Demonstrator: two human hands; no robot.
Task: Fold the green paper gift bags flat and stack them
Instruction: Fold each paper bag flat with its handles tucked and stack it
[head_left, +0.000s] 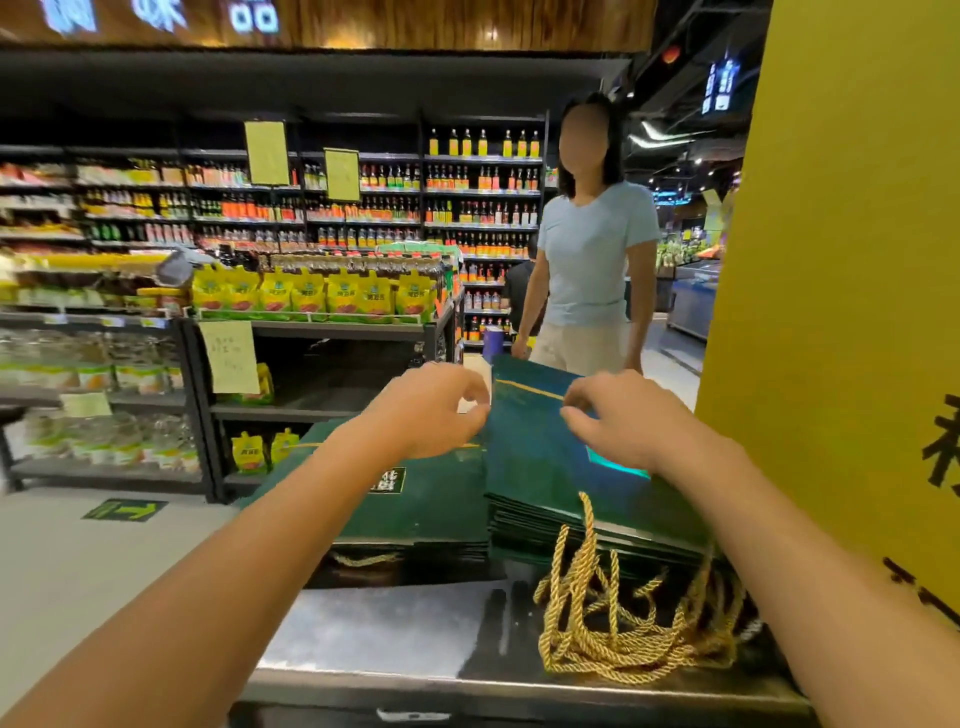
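Observation:
Two stacks of flat dark green paper gift bags lie on a metal counter. The left stack is lower, and the right stack is taller with a gold line across its top bag. Gold rope handles spill from the right stack onto the counter. My left hand has curled fingers and pinches the left edge of the right stack's top bag. My right hand rests on that same bag with loosely bent fingers, and nothing is visibly gripped.
A tall yellow board stands close on the right. A person in a light blue shirt stands just beyond the counter. Store shelves with bottles and yellow pouches fill the left and back, with bare floor at the left.

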